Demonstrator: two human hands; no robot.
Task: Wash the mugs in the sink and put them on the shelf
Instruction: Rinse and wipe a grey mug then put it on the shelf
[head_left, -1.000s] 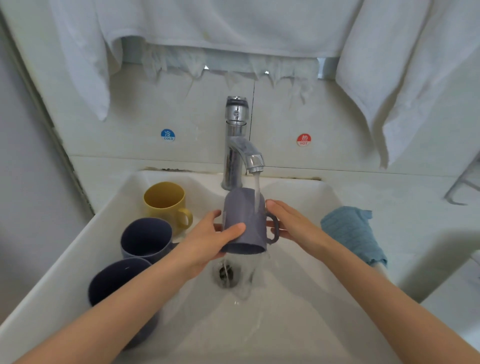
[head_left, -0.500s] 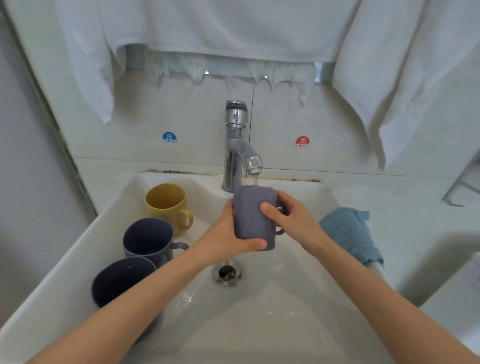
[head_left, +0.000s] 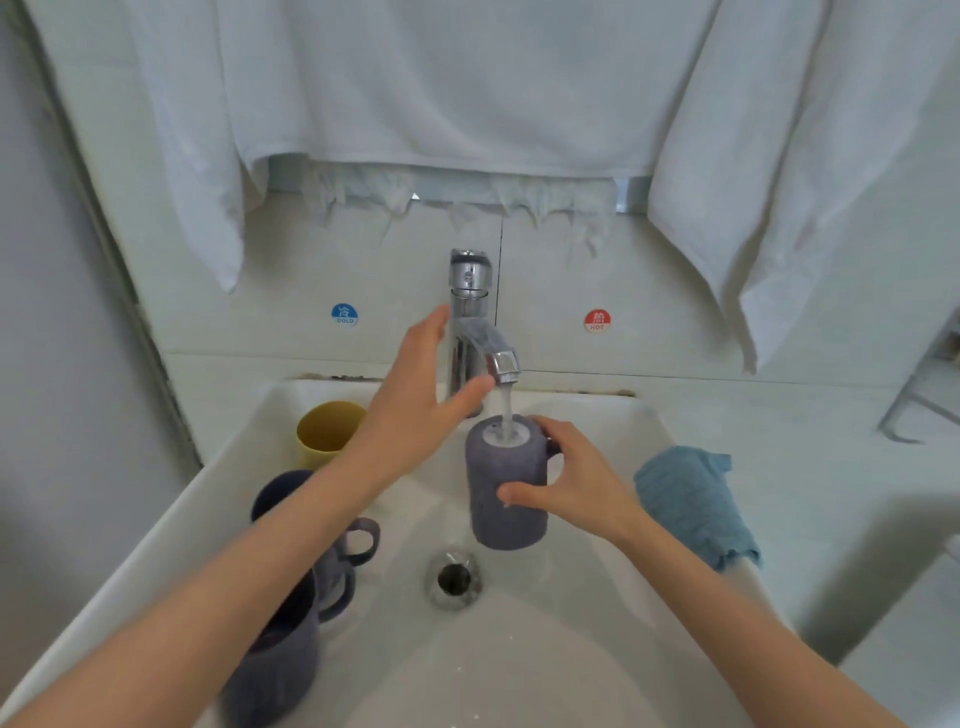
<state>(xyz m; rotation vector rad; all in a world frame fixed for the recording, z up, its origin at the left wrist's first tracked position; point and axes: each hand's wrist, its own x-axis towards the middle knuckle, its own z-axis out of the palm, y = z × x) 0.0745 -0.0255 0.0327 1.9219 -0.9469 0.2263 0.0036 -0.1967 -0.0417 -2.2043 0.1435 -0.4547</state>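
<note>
A grey-purple mug (head_left: 506, 483) stands upright under the chrome faucet (head_left: 470, 322), and running water pours into its mouth. My right hand (head_left: 569, 480) grips this mug around its side and handle. My left hand (head_left: 415, 402) is raised with fingers spread, reaching at the faucet body, holding nothing. In the left part of the white sink (head_left: 597, 649) stand a yellow mug (head_left: 327, 431) at the back and two dark purple mugs (head_left: 311, 525), (head_left: 275, 660) in front of it, partly hidden by my left forearm.
A blue cloth (head_left: 693, 504) lies on the sink's right rim. The drain (head_left: 454, 577) is in the sink's middle. White towels (head_left: 441, 88) hang above the faucet. A cold sticker (head_left: 344, 314) and a hot sticker (head_left: 597, 320) mark the wall.
The mug was turned from upside down to upright under the stream. My left hand let go of it and rose toward the faucet; my right hand kept its hold.
</note>
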